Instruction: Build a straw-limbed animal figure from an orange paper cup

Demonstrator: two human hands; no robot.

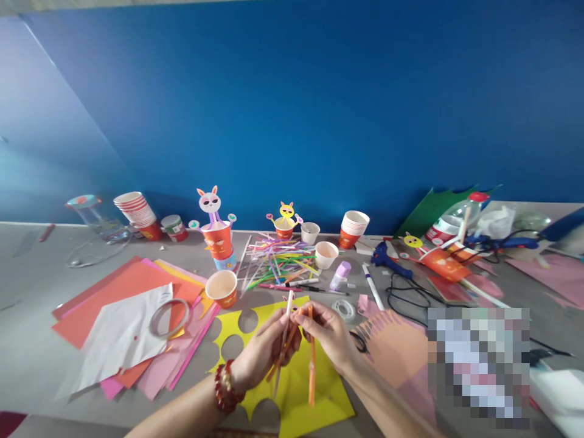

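My left hand point(272, 344), with a red bead bracelet at the wrist, is closed around a pale pink straw point(291, 299) and a darker orange straw. My right hand point(326, 333) pinches an orange straw point(312, 380) that hangs down from its fingers. Both hands meet at the fingertips, and what lies between them is partly hidden. Below them is a yellow sheet point(319, 410) with round holes cut from it. Behind the hands lies a heap of coloured straws point(278, 261).
Paper cups point(221, 289) and a cup with a rabbit figure point(214, 234) stand behind. Coloured paper sheets point(109, 304) and a tape roll point(170, 319) lie left. A blue glue gun point(391, 261), its black cable, scissors point(359, 342) and a tipped cup point(442, 264) are right.
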